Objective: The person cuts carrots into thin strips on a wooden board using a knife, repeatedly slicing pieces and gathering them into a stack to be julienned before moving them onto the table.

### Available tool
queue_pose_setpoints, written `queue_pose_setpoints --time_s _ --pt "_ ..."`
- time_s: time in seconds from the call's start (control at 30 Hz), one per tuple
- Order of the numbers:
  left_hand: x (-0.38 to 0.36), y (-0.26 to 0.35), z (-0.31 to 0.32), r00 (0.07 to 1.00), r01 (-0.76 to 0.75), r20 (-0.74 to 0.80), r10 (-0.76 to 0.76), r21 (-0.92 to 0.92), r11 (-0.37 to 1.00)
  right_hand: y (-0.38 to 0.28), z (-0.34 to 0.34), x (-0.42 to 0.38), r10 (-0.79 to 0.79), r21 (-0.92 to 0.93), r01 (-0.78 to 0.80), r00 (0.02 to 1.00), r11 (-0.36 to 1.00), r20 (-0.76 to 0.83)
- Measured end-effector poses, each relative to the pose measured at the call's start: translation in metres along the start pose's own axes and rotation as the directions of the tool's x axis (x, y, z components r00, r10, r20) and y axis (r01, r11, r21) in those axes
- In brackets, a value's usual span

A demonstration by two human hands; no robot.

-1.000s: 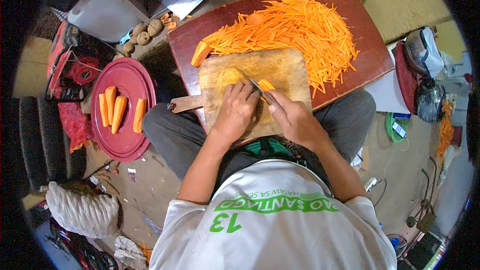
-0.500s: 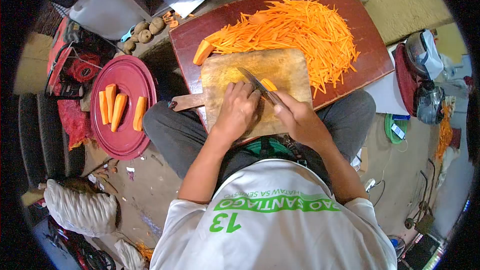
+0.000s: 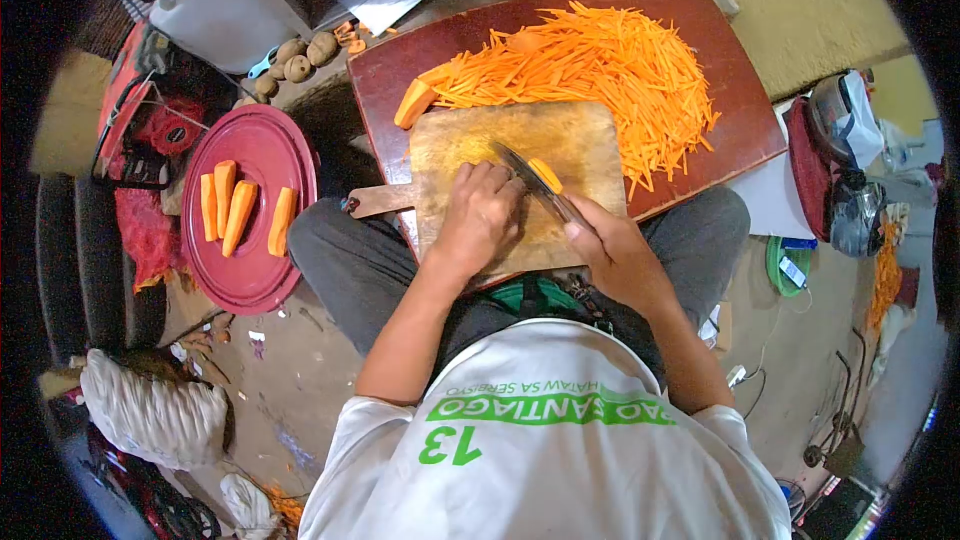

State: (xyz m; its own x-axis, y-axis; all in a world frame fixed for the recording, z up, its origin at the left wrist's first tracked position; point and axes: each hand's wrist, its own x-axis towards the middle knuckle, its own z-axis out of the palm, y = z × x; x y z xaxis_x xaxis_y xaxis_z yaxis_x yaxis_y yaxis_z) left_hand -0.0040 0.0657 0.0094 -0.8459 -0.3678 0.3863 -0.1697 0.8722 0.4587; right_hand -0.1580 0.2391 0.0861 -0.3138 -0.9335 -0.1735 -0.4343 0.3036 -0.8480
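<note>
My right hand (image 3: 622, 252) is closed around the handle of a kitchen knife (image 3: 530, 178), its blade slanting up and left over the wooden cutting board (image 3: 570, 130). Right beside the blade, my left hand (image 3: 480, 212) presses curled fingers down on the board; whatever is under them is hidden. Thin carrot slices (image 3: 545, 175) lie on the board just right of the blade. Behind the board spreads a big heap of carrot sticks (image 3: 620, 80), and a larger carrot chunk (image 3: 414, 103) rests at the board's far left corner.
The board lies on a dark red tabletop (image 3: 745, 130) over my crossed legs. To the left, a round red lid (image 3: 250, 285) carries several peeled carrots (image 3: 238, 218). Potatoes (image 3: 298, 68) and a blue-handled peeler (image 3: 262, 62) sit beyond it. A phone (image 3: 793, 272) in a green basket is at right.
The knife has shifted slightly, its handle lower and its tip a little to the right. Carrot slices show more fully beside the blade. My left hand stays almost in place.
</note>
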Motion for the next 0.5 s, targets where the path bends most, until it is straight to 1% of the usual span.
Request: queue_pose_setpoints --time_s 0.03,0.13,0.2,0.27,0.37,0.47,0.5 --pt "0.001 -0.001 0.001 1.000 -0.012 -0.026 0.011 -0.003 1.000 0.003 -0.001 -0.005 -0.008 -0.034 0.008 1.000 0.999 -0.021" --pt "0.002 -0.002 0.002 0.998 -0.030 -0.064 0.029 -0.015 0.999 0.015 0.002 -0.016 0.001 -0.037 -0.004 0.998 0.999 -0.064" --pt "0.004 -0.005 0.003 0.995 -0.030 -0.093 0.026 -0.039 0.999 0.018 0.002 -0.020 0.053 0.000 -0.053 0.996 0.999 -0.076" --pt "0.002 -0.008 0.008 0.991 -0.028 -0.130 0.017 -0.081 0.996 0.016 0.002 -0.025 0.144 0.046 -0.141 0.987 0.989 -0.077" --pt "0.000 -0.022 0.011 0.981 0.074 -0.167 -0.103 -0.171 0.982 0.025 -0.002 -0.033 0.052 0.014 -0.051 0.995 0.999 -0.089" --pt "0.006 -0.029 -0.005 0.929 0.106 -0.331 -0.168 -0.198 0.974 0.022 -0.007 -0.035 0.018 0.030 -0.019 0.999 0.999 0.032" --pt "0.006 -0.030 -0.012 0.921 0.172 -0.313 -0.233 -0.211 0.962 0.025 -0.004 -0.035 -0.008 0.000 0.008 1.000 1.000 0.029"
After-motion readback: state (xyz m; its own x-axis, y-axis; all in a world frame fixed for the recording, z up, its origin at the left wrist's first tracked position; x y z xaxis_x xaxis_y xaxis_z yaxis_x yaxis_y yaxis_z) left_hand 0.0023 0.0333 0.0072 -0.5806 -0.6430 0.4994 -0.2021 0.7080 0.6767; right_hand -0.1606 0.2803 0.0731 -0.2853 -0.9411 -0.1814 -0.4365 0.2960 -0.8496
